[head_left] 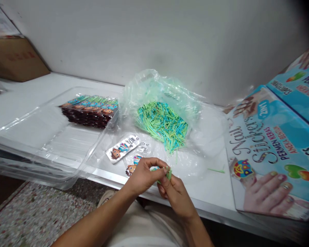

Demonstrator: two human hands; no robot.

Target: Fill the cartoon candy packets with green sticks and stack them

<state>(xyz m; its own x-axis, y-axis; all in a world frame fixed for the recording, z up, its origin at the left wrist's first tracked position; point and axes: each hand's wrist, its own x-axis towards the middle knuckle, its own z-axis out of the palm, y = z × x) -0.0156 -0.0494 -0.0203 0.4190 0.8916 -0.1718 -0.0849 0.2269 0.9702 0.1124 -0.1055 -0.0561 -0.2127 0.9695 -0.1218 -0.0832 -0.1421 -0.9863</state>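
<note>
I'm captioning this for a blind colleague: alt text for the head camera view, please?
A person's left hand and right hand hold green sticks over a white table. Ahead lies a plastic bag of more sticks; left, a tray with stacked packets; right, blue boxes.

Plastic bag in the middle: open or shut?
Open: the plastic bag gapes at the front, where green and blue sticks lie uncovered.

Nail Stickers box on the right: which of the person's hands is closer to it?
Right. The right hand is apart from the Nail Stickers box, to its left; the left hand is farther left, beyond the right.
</note>
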